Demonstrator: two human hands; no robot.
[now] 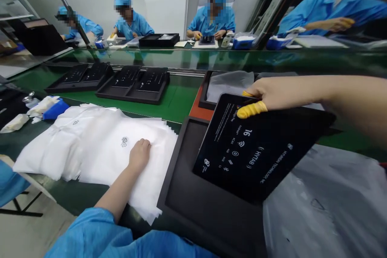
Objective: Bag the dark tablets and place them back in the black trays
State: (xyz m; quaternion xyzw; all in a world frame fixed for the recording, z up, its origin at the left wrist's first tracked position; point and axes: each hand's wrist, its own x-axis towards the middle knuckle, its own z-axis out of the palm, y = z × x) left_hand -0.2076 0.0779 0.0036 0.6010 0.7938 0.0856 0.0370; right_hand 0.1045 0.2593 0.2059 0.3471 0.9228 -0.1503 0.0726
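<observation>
My right hand [266,94], with yellow finger cots, grips a black tablet [242,145] by its upper edge. The tablet is tilted, and its screen face carries white print and icons. Beneath it lies a black tray [187,193] with a shallow recess. To the left, my left hand [140,155] rests on a stack of white translucent bags [105,141], its fingers curled in against the top bag; the fingertips are partly hidden.
Two black trays [130,98] with tablets sit on the green conveyor [178,94]. Clear plastic bags [320,209] lie at the right. A tray [207,84] with a translucent bag is behind the tablet. A blue box [56,109] stands left. Co-workers [211,18] sit across.
</observation>
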